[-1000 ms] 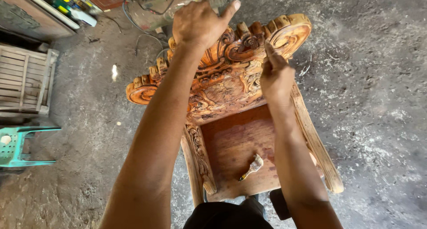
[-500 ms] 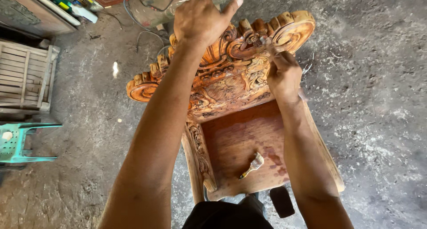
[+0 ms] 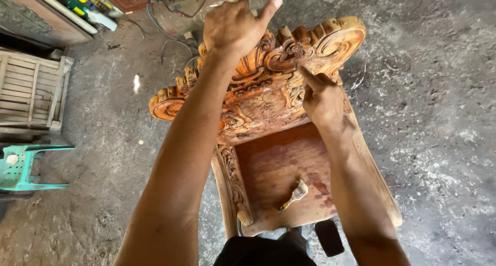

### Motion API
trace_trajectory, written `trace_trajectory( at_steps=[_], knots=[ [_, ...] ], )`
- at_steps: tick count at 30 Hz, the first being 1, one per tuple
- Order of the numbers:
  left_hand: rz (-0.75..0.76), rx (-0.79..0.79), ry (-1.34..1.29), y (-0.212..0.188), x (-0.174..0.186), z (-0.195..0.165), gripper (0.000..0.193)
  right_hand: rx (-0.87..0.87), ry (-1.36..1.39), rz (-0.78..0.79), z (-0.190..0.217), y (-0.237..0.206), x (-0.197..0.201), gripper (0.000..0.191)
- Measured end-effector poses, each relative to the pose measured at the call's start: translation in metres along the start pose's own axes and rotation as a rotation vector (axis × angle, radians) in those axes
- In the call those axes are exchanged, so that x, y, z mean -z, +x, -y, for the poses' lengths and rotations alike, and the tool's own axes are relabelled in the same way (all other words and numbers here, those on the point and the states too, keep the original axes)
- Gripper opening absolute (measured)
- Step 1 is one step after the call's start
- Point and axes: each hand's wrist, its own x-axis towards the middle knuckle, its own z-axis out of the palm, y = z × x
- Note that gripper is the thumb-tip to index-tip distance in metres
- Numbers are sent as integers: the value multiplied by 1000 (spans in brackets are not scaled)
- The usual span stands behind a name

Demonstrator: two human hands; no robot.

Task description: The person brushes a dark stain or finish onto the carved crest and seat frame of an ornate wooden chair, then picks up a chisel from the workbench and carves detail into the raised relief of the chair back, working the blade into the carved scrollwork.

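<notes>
We are working over the carved wooden headpiece (image 3: 258, 98), which is lying tilted on the grey concrete floor (image 3: 439, 116), its scrolled crest pointing away from us and its plain flat panel (image 3: 279, 168) nearest our legs. Our left hand (image 3: 235, 26) is gripping the top of the crest, fingers curled over the edge and the thumb sticking up free. Our right hand (image 3: 323, 98) is resting on the carving just below the right-hand scroll, its fingers pinched together; whether they are holding a bit of abrasive or a small tool we cannot tell. A small brush (image 3: 294, 193) is lying loose on the panel, untouched. To do this well, we judge, we should be keeping the left grip firm so the piece is not rocking, and following the grooves with light, short strokes.
</notes>
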Motion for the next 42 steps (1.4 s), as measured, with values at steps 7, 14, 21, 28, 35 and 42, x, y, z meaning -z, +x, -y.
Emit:
trace_trajectory(
  at_steps=[7,14,21,28,35,42],
  knots=[
    [25,-27,34,-2,6,1,98,-123,114,-173,42,11,-32,34],
    [-72,-27,27,-2,4,-1,102,-219,197,-197,47,13,-32,31],
    [-10,-18,14,1,3,1,99,-414,588,-94,44,3,-45,43],
    [-11,-36,-10,1,-1,2,100,-249,456,-174,53,0,-50,40],
    [19,-55,-53,5,-2,4,97,-344,553,-148,54,9,-58,38],
    [-36,-52,-47,1,-1,6,85,16,24,-155,11,8,-42,45]
  ],
)
